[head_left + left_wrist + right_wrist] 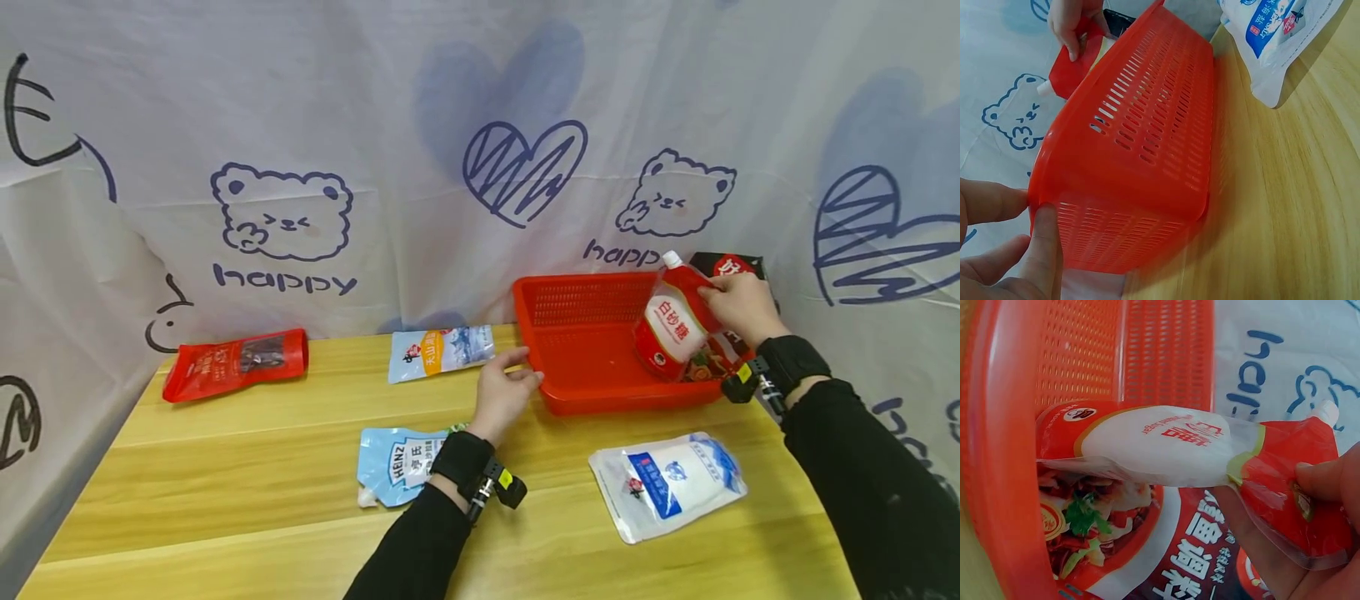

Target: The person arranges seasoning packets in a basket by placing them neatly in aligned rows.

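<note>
A red plastic basket (600, 403) with slotted sides stands on the table. My left hand (502, 398) pinches its left rim between thumb and fingers (1044, 250). At the basket's right side my right hand (742, 307) grips a red and white spouted pouch of white sugar (670, 329) by its upper part, near the white cap. The sugar pouch stands slightly tilted, its lower end inside the basket. Beside it in the basket leans a dark seasoning packet (1179, 550) with a picture of food, partly covered by the pouch and my hand.
A white and blue pouch (671, 483) lies in front of the basket. Left of it are a light-blue Heinz pouch (397, 462), partly behind my left wrist, a blue and orange packet (442, 350) and a red packet (240, 364). A printed cloth (420, 208) hangs behind the table.
</note>
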`<state>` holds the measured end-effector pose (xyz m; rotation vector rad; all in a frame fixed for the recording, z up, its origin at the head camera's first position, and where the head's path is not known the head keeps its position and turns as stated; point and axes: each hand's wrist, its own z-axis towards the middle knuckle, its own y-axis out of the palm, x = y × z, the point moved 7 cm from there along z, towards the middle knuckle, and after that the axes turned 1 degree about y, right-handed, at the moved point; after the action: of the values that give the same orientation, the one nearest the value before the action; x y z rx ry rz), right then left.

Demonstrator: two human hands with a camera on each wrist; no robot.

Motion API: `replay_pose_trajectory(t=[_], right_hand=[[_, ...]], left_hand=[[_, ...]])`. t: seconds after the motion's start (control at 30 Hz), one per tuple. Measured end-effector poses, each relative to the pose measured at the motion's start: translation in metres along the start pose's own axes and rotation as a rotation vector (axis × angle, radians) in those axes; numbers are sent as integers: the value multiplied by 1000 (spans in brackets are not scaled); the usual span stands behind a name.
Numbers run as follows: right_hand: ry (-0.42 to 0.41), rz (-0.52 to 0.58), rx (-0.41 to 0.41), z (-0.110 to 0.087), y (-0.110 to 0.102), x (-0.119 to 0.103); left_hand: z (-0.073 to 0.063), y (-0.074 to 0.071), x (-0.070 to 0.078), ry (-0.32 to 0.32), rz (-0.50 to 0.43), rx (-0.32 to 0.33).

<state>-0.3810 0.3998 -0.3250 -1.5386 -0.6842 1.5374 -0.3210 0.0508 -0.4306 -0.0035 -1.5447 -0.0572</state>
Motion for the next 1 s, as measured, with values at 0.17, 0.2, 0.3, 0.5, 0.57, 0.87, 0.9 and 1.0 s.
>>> replay_pose_trajectory(t=[0.17, 0.2, 0.3, 0.5, 0.57, 0.87, 0.9, 1.0], right_hand=[[35, -2, -25, 2, 1, 7], [44, 4, -33, 2, 1, 7], [66, 17, -53, 2, 1, 6], [50, 10, -96, -1, 5, -4], [43, 11, -101, -2, 6, -7], [-10, 8, -7, -17, -3, -22], [-23, 6, 17, -20, -4, -25], [-79, -1, 105, -32, -10, -40]], left_hand=[[-1, 2, -2, -1, 6, -4], [-1, 2, -2, 1, 8, -6], [0, 2, -2, 0, 14, -9], [0, 0, -1, -8, 22, -7], [0, 0, 1, -8, 26, -4], [1, 0, 0, -16, 28, -5], [1, 0, 0, -15, 30, -5], [1, 0, 0, -20, 29, -6]])
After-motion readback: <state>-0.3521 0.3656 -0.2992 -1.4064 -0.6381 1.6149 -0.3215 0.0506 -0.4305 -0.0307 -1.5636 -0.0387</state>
